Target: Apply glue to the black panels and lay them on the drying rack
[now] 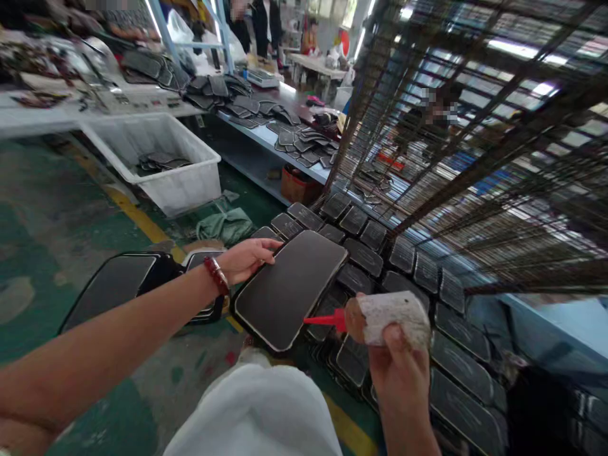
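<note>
My left hand (251,258) grips the upper left edge of a dark, rounded rectangular panel (294,285), thumb on top and fingers beneath. A pale line of glue runs along the panel's border. In my right hand (401,358) is a white glue bottle (392,316), tipped on its side, with its red nozzle (325,320) pointing left. The nozzle tip meets the panel's right edge. Beneath and beyond lie rows of similar dark panels (363,256), several with pale marks on them. At left, more dark panels (118,285) lie partly behind my left arm.
A white plastic bin (180,187) holding dark pieces stands at the back left. Behind it, a long table (266,133) carries piles of dark pieces. A metal mesh rack (475,126) leans over the right side. Other people are in the background.
</note>
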`<state>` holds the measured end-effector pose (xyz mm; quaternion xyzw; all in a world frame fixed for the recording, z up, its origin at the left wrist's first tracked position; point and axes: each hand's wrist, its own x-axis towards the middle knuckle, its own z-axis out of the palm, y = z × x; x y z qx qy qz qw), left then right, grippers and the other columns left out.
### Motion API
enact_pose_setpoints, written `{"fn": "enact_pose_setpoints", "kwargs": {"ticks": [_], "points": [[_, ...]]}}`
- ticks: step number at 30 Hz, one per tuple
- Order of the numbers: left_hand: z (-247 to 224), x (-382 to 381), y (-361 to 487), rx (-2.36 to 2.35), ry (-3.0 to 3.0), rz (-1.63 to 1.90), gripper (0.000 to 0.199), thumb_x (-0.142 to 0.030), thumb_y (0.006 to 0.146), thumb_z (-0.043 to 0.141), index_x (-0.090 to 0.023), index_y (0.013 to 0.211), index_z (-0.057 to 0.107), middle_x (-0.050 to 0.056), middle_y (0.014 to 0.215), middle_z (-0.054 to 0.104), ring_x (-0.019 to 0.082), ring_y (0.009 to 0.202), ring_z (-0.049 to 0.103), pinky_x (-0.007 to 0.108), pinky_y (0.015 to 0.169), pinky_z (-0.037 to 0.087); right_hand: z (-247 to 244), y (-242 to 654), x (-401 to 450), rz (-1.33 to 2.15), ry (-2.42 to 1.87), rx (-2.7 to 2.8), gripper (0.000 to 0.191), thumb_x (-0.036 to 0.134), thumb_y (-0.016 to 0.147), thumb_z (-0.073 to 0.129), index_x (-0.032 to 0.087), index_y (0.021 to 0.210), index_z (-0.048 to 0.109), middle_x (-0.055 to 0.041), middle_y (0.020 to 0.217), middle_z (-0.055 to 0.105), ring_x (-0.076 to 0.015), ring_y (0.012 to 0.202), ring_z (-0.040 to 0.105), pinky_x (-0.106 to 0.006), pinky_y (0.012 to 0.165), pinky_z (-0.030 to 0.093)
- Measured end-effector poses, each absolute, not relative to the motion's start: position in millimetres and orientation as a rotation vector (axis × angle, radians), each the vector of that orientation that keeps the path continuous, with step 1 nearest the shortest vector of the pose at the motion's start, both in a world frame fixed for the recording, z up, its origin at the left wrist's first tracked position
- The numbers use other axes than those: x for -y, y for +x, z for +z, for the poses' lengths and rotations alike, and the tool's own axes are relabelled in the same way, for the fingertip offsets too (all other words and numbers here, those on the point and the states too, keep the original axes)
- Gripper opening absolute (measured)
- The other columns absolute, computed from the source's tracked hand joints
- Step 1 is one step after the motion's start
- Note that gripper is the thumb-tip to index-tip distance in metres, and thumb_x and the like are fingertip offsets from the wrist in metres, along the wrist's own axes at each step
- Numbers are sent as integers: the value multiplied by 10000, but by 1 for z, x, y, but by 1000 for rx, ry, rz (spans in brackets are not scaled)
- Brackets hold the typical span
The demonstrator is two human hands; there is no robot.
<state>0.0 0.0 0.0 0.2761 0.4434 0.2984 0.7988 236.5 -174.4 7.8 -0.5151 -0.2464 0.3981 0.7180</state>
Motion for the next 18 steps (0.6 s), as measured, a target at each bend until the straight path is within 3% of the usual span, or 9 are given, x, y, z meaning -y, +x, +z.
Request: {"fn": "enact_pose_setpoints", "kwargs": {"ticks": [11, 18], "points": [[-2, -7, 1, -1051, 516, 782, 374, 91, 600, 507, -102, 887, 649, 76, 727, 706, 157, 557, 663, 233, 507, 564, -1, 235, 183, 871, -1156, 533, 639, 319, 698, 770, 242, 1283, 525, -131, 1078, 694, -305, 1000, 658, -426, 753, 572], [-7, 6, 12, -1049, 228, 940, 313, 114, 655, 441, -120, 801, 588, 37, 605, 656, 154, 481, 650, 203, 435, 542, 8, 242, 172, 669, -1180, 436, 503, 342, 728, 758, 234, 1190, 591, -81, 1117, 682, -261, 1036, 645, -463, 916, 529]]}}
